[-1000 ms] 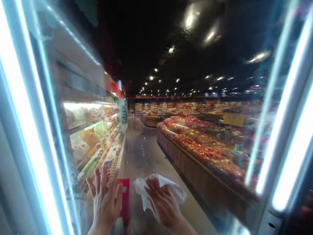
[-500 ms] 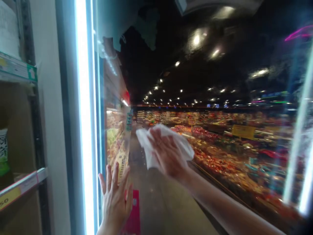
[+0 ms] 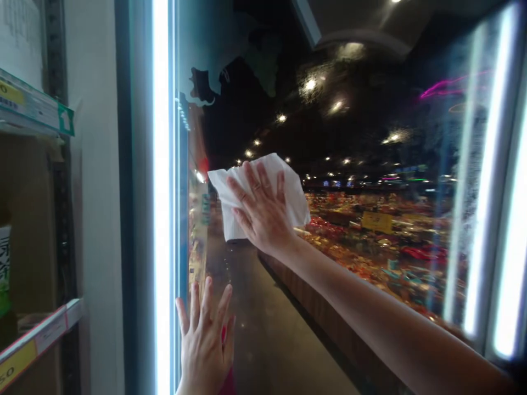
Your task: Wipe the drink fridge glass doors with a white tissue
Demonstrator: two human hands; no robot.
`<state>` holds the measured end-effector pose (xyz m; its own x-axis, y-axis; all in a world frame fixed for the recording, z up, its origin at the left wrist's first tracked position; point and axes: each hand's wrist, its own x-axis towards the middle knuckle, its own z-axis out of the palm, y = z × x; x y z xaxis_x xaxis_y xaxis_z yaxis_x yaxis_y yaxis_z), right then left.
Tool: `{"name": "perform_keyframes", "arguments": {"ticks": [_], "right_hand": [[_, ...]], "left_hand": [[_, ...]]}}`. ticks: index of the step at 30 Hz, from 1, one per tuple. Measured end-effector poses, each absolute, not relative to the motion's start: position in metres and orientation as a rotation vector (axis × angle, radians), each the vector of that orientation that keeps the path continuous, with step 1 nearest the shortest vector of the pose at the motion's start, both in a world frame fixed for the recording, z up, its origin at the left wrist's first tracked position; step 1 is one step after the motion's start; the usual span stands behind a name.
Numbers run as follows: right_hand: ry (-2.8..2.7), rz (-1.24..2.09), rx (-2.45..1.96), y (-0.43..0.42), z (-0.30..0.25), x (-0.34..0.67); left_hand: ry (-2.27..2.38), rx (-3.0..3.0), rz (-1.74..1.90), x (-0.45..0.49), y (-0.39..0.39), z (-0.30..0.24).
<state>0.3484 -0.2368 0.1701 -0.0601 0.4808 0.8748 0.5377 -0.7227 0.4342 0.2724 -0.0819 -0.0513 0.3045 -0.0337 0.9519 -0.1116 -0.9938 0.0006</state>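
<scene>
I face a glass door [image 3: 370, 137] that shows a shop aisle and ceiling lights. My right hand [image 3: 259, 211] lies flat with spread fingers on a white paper cloth [image 3: 292, 186], pressing it against the glass at mid height. My left hand [image 3: 205, 343] rests open against the same pane lower down, close to the bright vertical light strip [image 3: 161, 192] at the door's left edge. A red sticker [image 3: 227, 381] peeks out beside the left wrist.
Shelving [image 3: 33, 219] with price-tag rails stands at the far left, behind a white frame post [image 3: 94, 219]. More bright light strips [image 3: 510, 219] run down the right side. Long displays of goods [image 3: 382, 252] and a dark floor appear in the glass.
My right hand has carried the cloth up the glass, from low beside the left hand to mid height. The left hand stays flat on the pane. My view has swung left.
</scene>
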Motion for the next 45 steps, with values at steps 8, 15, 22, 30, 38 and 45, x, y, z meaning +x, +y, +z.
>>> {"name": "perform_keyframes", "arguments": {"ticks": [8,15,22,30,38,45], "right_hand": [[-1.497,-1.789,-2.276,-0.238,0.132,0.341],[-1.019,-1.775,-2.242,-0.236,0.012,0.339],[-0.768,-1.66,-2.231,-0.229,-0.011,0.339],[-0.698,-1.651,-2.277,-0.234,-0.137,0.337],[-0.628,-1.687,-2.246,-0.283,-0.137,0.35],[-0.132,-1.609,-2.046,-0.322,-0.181,0.361]], "left_hand": [[-0.152,2.46,1.802,0.277,-0.083,-0.061],[-0.147,2.529,1.783,0.272,-0.078,-0.089],[-0.11,2.522,1.783,0.276,-0.085,-0.082],[-0.126,2.552,1.672,0.268,-0.076,-0.133],[-0.005,2.561,1.633,0.267,-0.088,-0.13],[0.06,2.502,1.63,0.269,-0.113,-0.139]]}}
